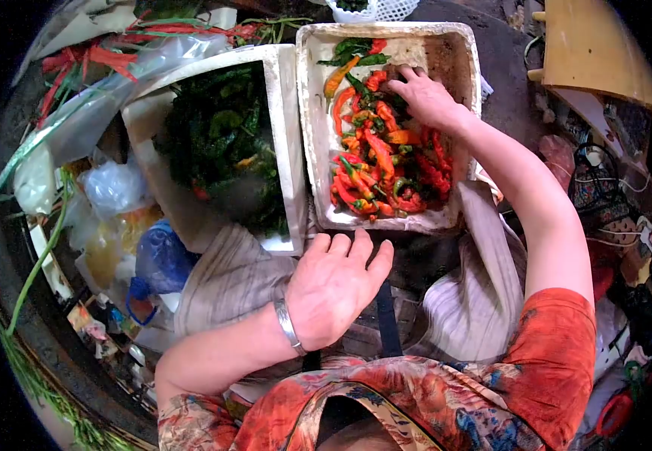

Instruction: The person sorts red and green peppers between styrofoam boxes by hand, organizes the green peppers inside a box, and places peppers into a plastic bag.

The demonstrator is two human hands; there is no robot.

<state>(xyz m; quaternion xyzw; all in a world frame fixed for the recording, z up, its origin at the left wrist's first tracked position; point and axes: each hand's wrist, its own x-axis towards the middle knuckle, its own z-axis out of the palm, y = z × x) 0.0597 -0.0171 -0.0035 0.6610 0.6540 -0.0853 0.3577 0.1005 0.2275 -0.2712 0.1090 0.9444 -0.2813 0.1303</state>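
A white foam box (312,128) in front of me holds a pile of red and orange peppers (379,154), with a few green ones among them. My right hand (425,98) reaches into the far right part of this box, fingers stretched apart beside the peppers; its fingertips are partly in shadow, and I see nothing held. My left hand (339,282), wearing a silver bracelet (288,327) at the wrist, hovers over my lap by the box's near edge. Its fingers are spread and hold nothing. A second foam box (285,143) with dark green peppers (224,135) stands to the left.
At the left lie clear plastic bags (115,188), a blue plastic container (162,255) and red and green strips (108,56). A yellowish wooden piece (600,52) stands at the far right, above assorted clutter. Behind the boxes sits a white basket (386,9).
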